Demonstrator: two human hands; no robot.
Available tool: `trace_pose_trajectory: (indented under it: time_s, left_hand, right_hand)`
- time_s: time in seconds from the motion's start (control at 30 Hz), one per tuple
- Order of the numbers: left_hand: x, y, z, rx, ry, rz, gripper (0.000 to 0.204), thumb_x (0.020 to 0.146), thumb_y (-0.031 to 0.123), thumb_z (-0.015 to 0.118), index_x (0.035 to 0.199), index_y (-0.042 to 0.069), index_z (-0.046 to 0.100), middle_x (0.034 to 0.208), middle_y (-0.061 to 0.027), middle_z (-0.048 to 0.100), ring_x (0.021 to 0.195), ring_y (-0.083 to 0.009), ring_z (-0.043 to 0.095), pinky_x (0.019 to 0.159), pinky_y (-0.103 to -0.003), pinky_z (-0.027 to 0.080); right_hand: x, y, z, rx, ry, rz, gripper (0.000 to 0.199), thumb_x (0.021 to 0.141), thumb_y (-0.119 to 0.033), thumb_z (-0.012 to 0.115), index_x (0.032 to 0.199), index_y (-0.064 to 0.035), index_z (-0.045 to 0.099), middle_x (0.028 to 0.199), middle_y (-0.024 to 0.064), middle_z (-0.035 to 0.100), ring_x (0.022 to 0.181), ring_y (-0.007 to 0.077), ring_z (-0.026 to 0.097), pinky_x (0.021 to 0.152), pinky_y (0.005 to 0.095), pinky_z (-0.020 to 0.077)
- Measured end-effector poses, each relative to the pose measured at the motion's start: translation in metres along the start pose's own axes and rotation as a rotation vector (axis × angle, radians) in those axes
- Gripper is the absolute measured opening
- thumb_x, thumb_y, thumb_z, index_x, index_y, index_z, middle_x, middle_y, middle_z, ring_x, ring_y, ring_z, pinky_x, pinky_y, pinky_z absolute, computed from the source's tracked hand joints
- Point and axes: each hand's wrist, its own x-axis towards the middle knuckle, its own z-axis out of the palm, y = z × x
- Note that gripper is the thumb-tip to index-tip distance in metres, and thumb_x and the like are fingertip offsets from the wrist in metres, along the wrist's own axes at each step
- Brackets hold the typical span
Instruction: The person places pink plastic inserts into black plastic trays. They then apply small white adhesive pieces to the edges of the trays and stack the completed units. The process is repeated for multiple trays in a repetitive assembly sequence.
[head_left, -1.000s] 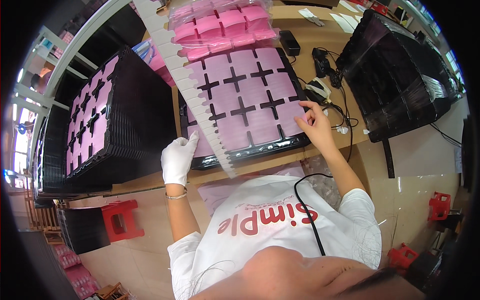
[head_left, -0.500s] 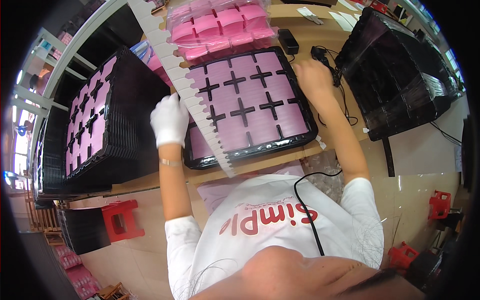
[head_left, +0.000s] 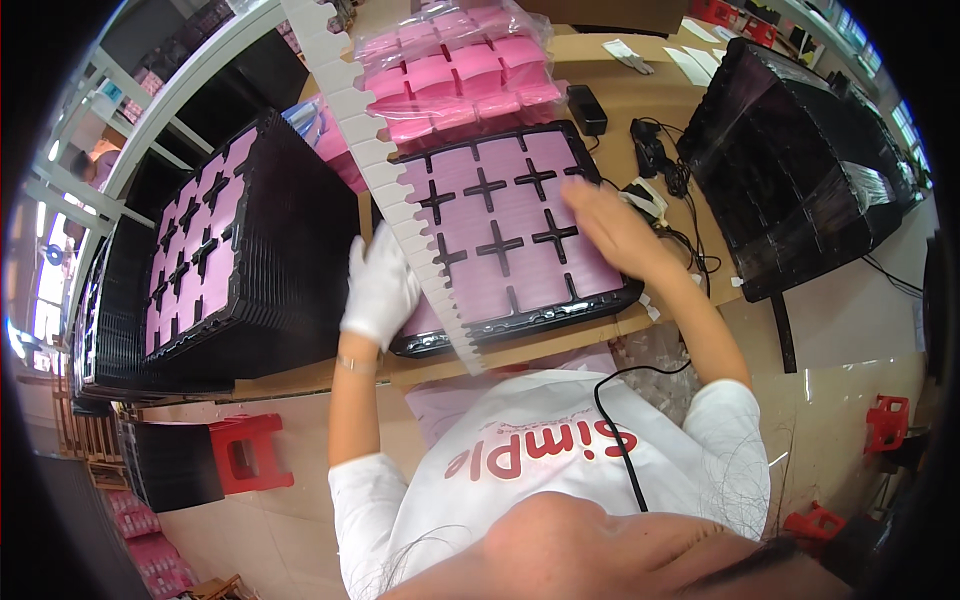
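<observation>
A black tray point(head_left: 540, 322) lined with pink sheet point(head_left: 520, 275) lies in front of me, with black cross-shaped ridges showing through. Across its left side runs a long white strip point(head_left: 388, 185) with notched edges. My left hand point(head_left: 380, 292), in a white glove, is at the tray's left edge beside the strip; its thumb stands apart from the fingers, whose tips are partly hidden. My bare right hand point(head_left: 612, 228) reaches over the tray's right side, fingers stretched out flat above or on the pink sheet; contact cannot be told.
At left stands a tall stack of black trays point(head_left: 290, 235) with pink on top. Plastic-wrapped pink pieces point(head_left: 465, 75) sit behind the tray. To the right are a black adapter point(head_left: 587, 110), tangled cables point(head_left: 675, 165) and wrapped black trays point(head_left: 790, 170). A red stool point(head_left: 250, 455) stands on the floor.
My right hand has moved from the tray's right edge inward over the pink sheet, its fingers now straighter. The left hand has turned and shifted slightly down and right. The whole view has shifted slightly.
</observation>
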Motion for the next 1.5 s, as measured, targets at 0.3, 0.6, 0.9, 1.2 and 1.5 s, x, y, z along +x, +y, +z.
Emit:
trace_pose_trajectory:
  time_s: [0.3,0.6,0.9,1.2,1.5]
  left_hand:
    - [-0.094,0.046,-0.003,-0.716,0.179,-0.862,0.062,0.086,0.036,0.066,0.128,-0.008,0.052,0.132,-0.027,0.052,0.126,-0.037,0.048,0.106,-0.039,0.037]
    - [-0.048,0.034,-0.071,-1.548,0.138,-1.042,0.066,0.082,0.031,0.073,0.132,-0.005,0.047,0.119,-0.0111,0.057,0.099,-0.0152,0.057,0.086,-0.027,0.047]
    - [-0.034,-0.042,-0.201,-0.632,0.633,-0.644,0.044,0.083,0.018,0.071,0.121,-0.002,0.06,0.118,-0.0105,0.062,0.099,-0.0161,0.061,0.09,-0.029,0.048]
    - [-0.165,-0.273,-0.277,-0.964,0.953,-0.994,0.03,0.088,0.013,0.064,0.117,0.005,0.066,0.119,-0.0049,0.065,0.106,-0.0139,0.06,0.089,-0.026,0.044]
    - [-0.162,-0.282,-0.243,0.552,0.173,-1.467,0.073,0.072,0.059,0.069,0.127,0.012,0.059,0.123,-0.0146,0.062,0.116,-0.0297,0.057,0.099,-0.039,0.044]
  right_hand:
    - [-0.094,-0.006,0.005,0.205,0.082,0.034,0.045,0.101,-0.023,0.036,0.141,-0.0039,0.04,0.151,0.0174,0.031,0.143,0.0291,0.023,0.117,0.0439,0.0149]
    - [-0.093,-0.018,0.02,0.128,0.219,0.233,0.059,0.104,-0.041,0.02,0.149,-0.0039,0.026,0.156,0.014,0.021,0.146,0.032,0.009,0.117,0.0442,0.0046]
    - [-0.084,-0.047,-0.021,0.094,0.605,0.17,0.065,0.102,-0.048,0.019,0.145,-0.0012,0.033,0.15,0.0155,0.033,0.143,0.0323,0.022,0.116,0.0442,0.0169]
    - [-0.089,-0.037,0.006,0.367,0.557,0.264,0.052,0.104,-0.033,0.026,0.145,-0.0004,0.032,0.147,0.0171,0.037,0.136,0.029,0.035,0.111,0.0427,0.0285]
    - [-0.08,-0.047,0.006,0.295,0.494,0.237,0.051,0.104,-0.031,0.026,0.145,-0.0017,0.033,0.144,0.0175,0.04,0.135,0.0295,0.036,0.11,0.0427,0.0288]
